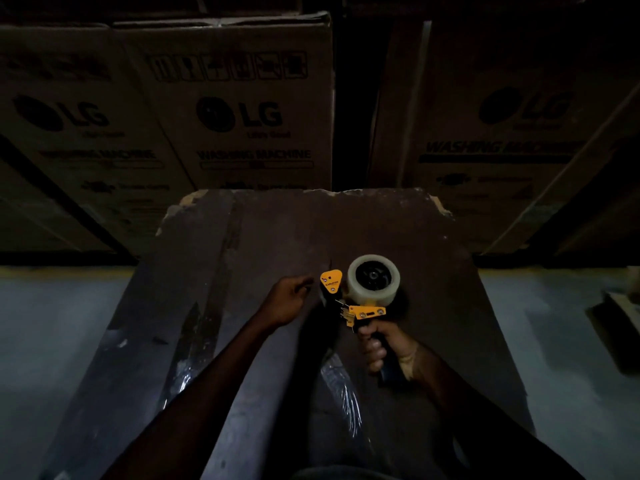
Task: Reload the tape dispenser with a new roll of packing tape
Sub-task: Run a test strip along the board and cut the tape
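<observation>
Evidently to steady it for threading, the right hand (382,344) grips the yellow-and-black tape dispenser (360,311) by its handle at 5 o'clock, its clear tape roll (374,279) already mounted, while the left hand (289,299), fingers curled near the yellow front plate (330,279), may be pinching the tape end, though I cannot tell.

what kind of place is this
Probably a warehouse or appliance stockroom: stacked washing machine cartons fill the back, the floor is bare concrete, and a tape dispenser is worked on over a worn board.
</observation>
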Available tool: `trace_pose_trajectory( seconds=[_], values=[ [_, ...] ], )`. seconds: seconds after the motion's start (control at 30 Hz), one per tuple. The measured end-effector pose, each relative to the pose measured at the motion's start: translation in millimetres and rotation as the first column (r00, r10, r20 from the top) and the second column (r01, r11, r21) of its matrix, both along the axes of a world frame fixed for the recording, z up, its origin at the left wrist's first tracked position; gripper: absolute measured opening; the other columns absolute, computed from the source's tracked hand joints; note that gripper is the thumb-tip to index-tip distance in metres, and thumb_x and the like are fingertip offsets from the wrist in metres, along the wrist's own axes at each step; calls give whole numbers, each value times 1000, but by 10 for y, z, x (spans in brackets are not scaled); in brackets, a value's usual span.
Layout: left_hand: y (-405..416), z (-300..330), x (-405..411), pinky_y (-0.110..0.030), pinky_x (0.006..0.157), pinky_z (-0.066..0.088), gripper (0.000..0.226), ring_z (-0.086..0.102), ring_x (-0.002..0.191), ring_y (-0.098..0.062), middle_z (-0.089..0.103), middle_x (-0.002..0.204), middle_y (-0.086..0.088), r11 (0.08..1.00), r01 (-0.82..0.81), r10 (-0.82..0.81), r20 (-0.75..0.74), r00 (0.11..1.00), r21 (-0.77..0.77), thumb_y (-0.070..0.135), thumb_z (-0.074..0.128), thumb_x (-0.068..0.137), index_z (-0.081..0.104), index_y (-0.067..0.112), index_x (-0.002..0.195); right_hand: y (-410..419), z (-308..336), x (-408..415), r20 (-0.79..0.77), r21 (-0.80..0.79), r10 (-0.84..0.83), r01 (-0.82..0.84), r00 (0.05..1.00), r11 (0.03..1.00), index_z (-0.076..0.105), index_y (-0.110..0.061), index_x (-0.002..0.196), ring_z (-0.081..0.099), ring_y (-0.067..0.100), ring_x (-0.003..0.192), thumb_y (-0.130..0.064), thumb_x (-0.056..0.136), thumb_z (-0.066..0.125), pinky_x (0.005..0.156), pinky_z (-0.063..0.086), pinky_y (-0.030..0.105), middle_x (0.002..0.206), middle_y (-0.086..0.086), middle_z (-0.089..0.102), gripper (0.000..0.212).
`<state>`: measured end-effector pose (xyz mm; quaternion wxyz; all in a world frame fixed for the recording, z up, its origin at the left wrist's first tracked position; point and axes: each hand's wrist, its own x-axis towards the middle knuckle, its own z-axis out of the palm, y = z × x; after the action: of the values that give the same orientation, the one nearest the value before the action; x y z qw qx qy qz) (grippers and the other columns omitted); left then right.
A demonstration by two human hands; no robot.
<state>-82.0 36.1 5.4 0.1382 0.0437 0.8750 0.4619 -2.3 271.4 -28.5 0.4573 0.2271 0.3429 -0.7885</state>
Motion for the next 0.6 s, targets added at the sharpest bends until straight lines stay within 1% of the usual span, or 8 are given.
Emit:
trace_pose_trajectory(
  seconds=[0.07, 0.13, 0.23, 0.33, 0.37, 0.47, 0.5, 0.6],
  values=[
    [-17, -56, -7, -20, 99, 42, 32, 56, 119, -14, 61, 126, -4, 1000, -9, 9, -5, 1000, -23, 3, 54, 93, 62, -2, 124, -41, -66, -64, 32, 35, -33, 31, 999, 999, 45, -18, 63, 31, 5, 34, -19, 83, 46, 37, 30, 19, 49, -9, 36, 20],
    [-35, -110, -4, -27, 104, 43, 34, 58, 121, -20, 63, 129, -10, 999, -14, 15, 17, 1000, -32, 4, 55, 92, 62, 0, 125, -62, -131, -106, 62, 67, -52, 48, 997, 997, 45, -18, 65, 31, 5, 33, -19, 82, 48, 36, 31, 18, 48, -8, 35, 18],
    [-74, -141, 25, -22, 102, 38, 33, 56, 122, -20, 61, 130, -16, 998, -58, 60, 50, 997, -34, -3, 55, 92, 60, -4, 125, -77, -206, -127, 92, 75, -67, 60, 993, 995, 44, -18, 66, 31, 5, 33, -18, 80, 50, 36, 31, 19, 47, -9, 34, 16],
    [-80, -201, 67, -24, 100, 41, 33, 59, 115, -19, 65, 121, -11, 997, -76, 77, 55, 996, -17, 6, 58, 90, 63, -4, 121, -65, -288, -126, 105, 103, -72, 61, 992, 993, 44, -18, 65, 30, 5, 33, -19, 78, 53, 36, 30, 18, 47, -9, 33, 15],
    [-75, -192, 76, -20, 97, 42, 35, 61, 114, -17, 65, 119, -6, 997, -82, 82, 53, 995, -5, 10, 58, 89, 63, -4, 120, -56, -312, -120, 104, 125, -73, 60, 992, 990, 46, -19, 65, 30, 5, 34, -20, 77, 55, 37, 29, 19, 48, -9, 32, 15],
    [-44, -228, 72, 4, 82, 34, 30, 56, 103, 16, 55, 116, 5, 998, -69, 69, 60, 996, -1, -3, 56, 92, 60, -7, 122, -39, -322, -84, 60, 227, -53, 38, 997, 973, 54, -17, 63, 35, 8, 38, -25, 79, 60, 40, 32, 21, 53, -6, 36, 19],
    [-28, -226, 80, 6, 79, 32, 31, 53, 103, 18, 54, 117, 5, 998, -69, 69, 54, 996, -5, -5, 54, 92, 58, -7, 123, -36, -320, -72, 49, 262, -30, 17, 998, 965, 57, -16, 63, 40, 11, 40, -26, 82, 60, 41, 36, 22, 54, -3, 41, 22],
    [34, -219, 99, 5, 81, 33, 39, 54, 112, -7, 60, 127, -6, 998, -62, 62, 26, 998, 12, 1, 55, 94, 54, 1, 132, -44, -268, -21, 28, 366, 18, -27, 999, 930, 62, -11, 70, 56, 20, 48, -26, 88, 63, 48, 46, 27, 58, 6, 57, 23]
  ],
)
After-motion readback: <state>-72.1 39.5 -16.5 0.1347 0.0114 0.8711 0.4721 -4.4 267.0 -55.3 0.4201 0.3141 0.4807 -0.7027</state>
